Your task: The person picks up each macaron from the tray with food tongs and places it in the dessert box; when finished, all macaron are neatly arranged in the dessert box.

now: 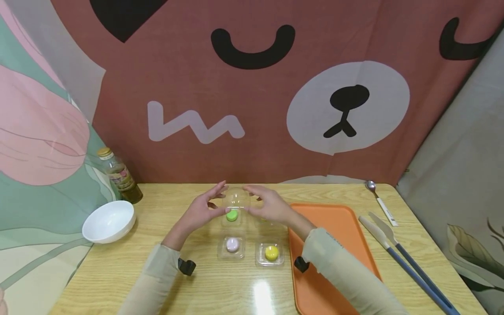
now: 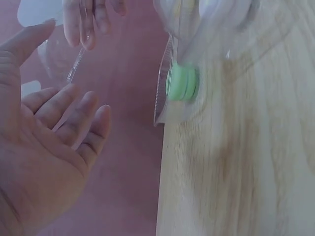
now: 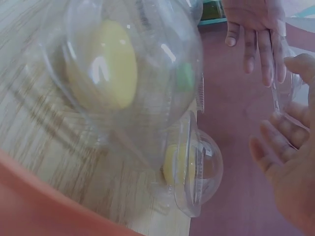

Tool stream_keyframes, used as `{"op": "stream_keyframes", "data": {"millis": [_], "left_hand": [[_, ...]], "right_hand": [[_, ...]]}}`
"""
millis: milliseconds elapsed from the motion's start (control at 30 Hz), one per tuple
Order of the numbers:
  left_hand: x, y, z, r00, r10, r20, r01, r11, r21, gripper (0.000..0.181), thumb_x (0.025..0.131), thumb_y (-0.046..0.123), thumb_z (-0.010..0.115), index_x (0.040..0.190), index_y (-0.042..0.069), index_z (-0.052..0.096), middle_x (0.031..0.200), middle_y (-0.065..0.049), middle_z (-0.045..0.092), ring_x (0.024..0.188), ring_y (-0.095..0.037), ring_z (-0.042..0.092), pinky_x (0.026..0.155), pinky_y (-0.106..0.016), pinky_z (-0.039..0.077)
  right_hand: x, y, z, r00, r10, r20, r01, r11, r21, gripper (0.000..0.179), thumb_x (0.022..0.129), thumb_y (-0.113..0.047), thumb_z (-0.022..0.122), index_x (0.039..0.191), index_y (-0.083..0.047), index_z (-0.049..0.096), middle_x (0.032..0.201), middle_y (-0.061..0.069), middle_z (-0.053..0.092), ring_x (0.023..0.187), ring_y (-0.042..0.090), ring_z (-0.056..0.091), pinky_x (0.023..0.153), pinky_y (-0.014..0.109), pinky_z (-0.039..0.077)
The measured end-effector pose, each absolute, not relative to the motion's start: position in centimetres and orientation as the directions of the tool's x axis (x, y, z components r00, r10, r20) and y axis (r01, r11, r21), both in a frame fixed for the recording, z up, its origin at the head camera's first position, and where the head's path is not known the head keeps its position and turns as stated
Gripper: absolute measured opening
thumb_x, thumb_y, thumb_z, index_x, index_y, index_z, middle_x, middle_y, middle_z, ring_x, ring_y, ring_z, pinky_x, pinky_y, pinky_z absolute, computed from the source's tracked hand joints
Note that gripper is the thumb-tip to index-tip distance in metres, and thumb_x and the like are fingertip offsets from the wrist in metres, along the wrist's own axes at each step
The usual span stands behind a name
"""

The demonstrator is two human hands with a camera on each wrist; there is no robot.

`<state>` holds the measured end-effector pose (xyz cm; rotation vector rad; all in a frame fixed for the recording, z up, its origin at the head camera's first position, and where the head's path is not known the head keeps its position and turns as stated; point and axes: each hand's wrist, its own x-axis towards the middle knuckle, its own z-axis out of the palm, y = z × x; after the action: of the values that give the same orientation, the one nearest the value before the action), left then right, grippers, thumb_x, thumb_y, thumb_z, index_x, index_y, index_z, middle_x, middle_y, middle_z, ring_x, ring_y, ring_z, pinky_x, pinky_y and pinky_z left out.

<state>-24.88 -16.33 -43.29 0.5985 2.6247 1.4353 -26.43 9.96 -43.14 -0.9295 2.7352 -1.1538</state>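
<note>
Between both hands, a clear plastic dome lid [image 1: 236, 199] is held raised by its edges, above a green macaron [image 1: 232, 215] in a clear plastic base. My left hand [image 1: 198, 212] pinches the lid's left side between thumb and fingers. On the opposite side, my right hand [image 1: 271, 205] grips it the same way. Nearer me sit a pale purple macaron [image 1: 232, 244] and a yellow macaron [image 1: 271, 253], each in a clear container. The right wrist view shows another domed container with a yellow macaron [image 3: 177, 164]; in the head view my right hand mostly hides it.
An orange tray [image 1: 338, 214] lies under my right forearm. To its right are a long blue-handled utensil with two flat metal blades [image 1: 374, 229] and a white-handled spoon [image 1: 381, 201]. At left stand a white bowl [image 1: 109, 222] and a bottle of dark liquid [image 1: 121, 176].
</note>
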Motion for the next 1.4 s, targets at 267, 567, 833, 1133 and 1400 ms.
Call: {"op": "stream_keyframes", "data": {"millis": [267, 567, 833, 1133, 1400], "left_hand": [[-24.8, -16.9, -43.3, -0.915, 0.401, 0.046, 0.279, 0.546, 0.79, 0.09, 0.089, 0.044, 0.077, 0.161, 0.032, 0.025, 0.16, 0.004, 0.044, 0.142, -0.024, 0.048, 0.104, -0.049, 0.051], [-25.0, -17.5, -43.3, -0.912, 0.409, 0.025, 0.281, 0.58, 0.765, 0.084, 0.086, 0.048, 0.079, 0.156, 0.019, 0.042, 0.158, -0.002, 0.047, 0.14, -0.031, 0.049, 0.105, -0.052, 0.05], [-25.2, -17.7, -43.7, -0.91, 0.412, 0.05, 0.32, 0.62, 0.716, 0.085, 0.088, 0.043, 0.079, 0.158, 0.018, 0.038, 0.158, -0.009, 0.046, 0.141, -0.038, 0.047, 0.107, -0.059, 0.047], [-25.6, -17.8, -44.2, -0.904, 0.428, 0.011, 0.354, 0.733, 0.581, 0.079, 0.087, 0.037, 0.079, 0.153, 0.011, 0.045, 0.156, -0.011, 0.049, 0.143, -0.036, 0.046, 0.119, -0.056, 0.037], [-25.9, -17.9, -44.9, -0.899, 0.433, -0.066, 0.342, 0.789, 0.51, 0.081, 0.086, 0.043, 0.079, 0.153, 0.01, 0.046, 0.154, -0.012, 0.051, 0.143, -0.034, 0.047, 0.119, -0.052, 0.039]], "right_hand": [[-26.1, 9.5, -43.3, -0.814, -0.53, 0.238, -0.566, 0.63, -0.532, 0.07, 0.087, -0.035, 0.076, 0.15, -0.022, 0.05, 0.149, 0.003, 0.057, 0.129, 0.024, 0.06, 0.109, 0.05, 0.049], [-26.1, 9.2, -43.4, -0.802, -0.552, 0.228, -0.58, 0.629, -0.518, 0.071, 0.088, -0.035, 0.077, 0.152, -0.02, 0.049, 0.154, 0.004, 0.052, 0.139, 0.029, 0.051, 0.118, 0.056, 0.039], [-26.3, 8.7, -43.3, -0.797, -0.573, 0.19, -0.584, 0.653, -0.482, 0.073, 0.09, -0.034, 0.075, 0.154, -0.016, 0.045, 0.157, 0.005, 0.048, 0.145, 0.031, 0.046, 0.121, 0.055, 0.035], [-26.5, 8.0, -44.0, -0.791, -0.603, 0.105, -0.582, 0.689, -0.432, 0.077, 0.09, -0.032, 0.077, 0.155, -0.01, 0.042, 0.156, 0.009, 0.049, 0.14, 0.032, 0.051, 0.12, 0.05, 0.038], [-26.4, 7.4, -44.9, -0.789, -0.611, 0.067, -0.588, 0.72, -0.368, 0.075, 0.091, -0.037, 0.076, 0.153, -0.009, 0.045, 0.152, 0.009, 0.053, 0.137, 0.031, 0.054, 0.119, 0.049, 0.04]]}}
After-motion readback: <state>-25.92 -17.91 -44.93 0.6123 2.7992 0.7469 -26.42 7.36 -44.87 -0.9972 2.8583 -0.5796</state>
